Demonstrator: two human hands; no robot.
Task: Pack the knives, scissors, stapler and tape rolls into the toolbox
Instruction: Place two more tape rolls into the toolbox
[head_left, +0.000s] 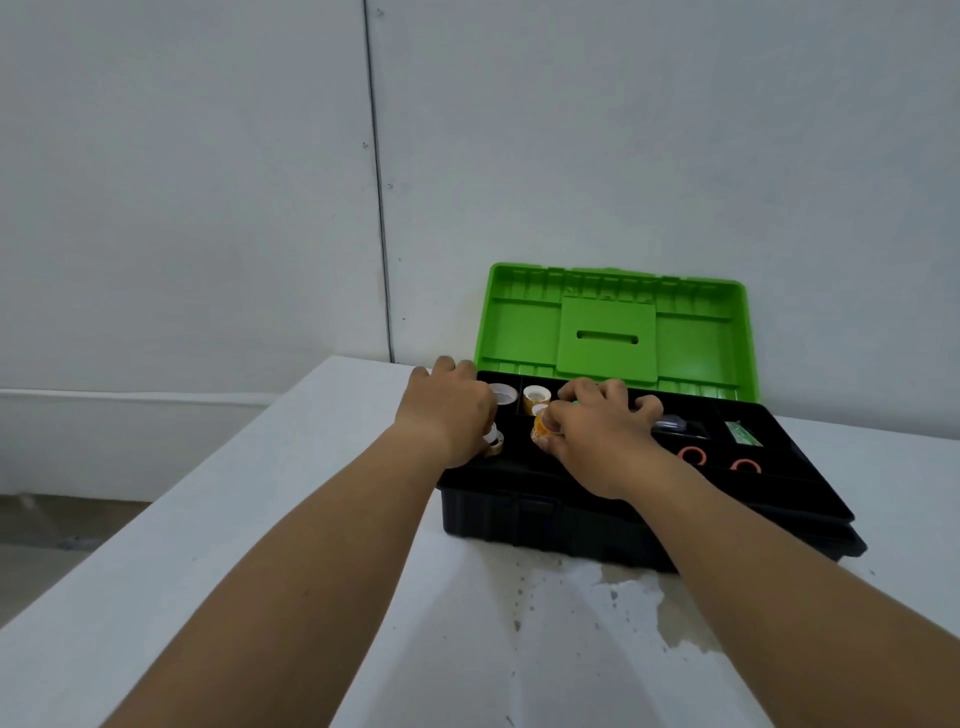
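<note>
I see plain pale wall panels behind a white worktop (260, 519), whose surface is chipped and stained near the front of the toolbox (571, 525). The toolbox sits toward the back of the worktop, a black base with its bright green lid (613, 327) standing open against the wall. Its black tray is split into compartments: a white tape roll (503, 393) and a yellow patterned roll (536, 399) lie in the rear left ones, two orange-red scissor loops (693, 455) show in the front right one, and a green packet (743, 434) lies at the far right. My left hand (449, 410) rests over the tray's left end with a small pale roll (493, 441) under it; I cannot tell whether that grip is clamped. My right hand (597, 431) pinches an orange patterned roll (543, 427) between thumb and fingers, over the tray's middle.
</note>
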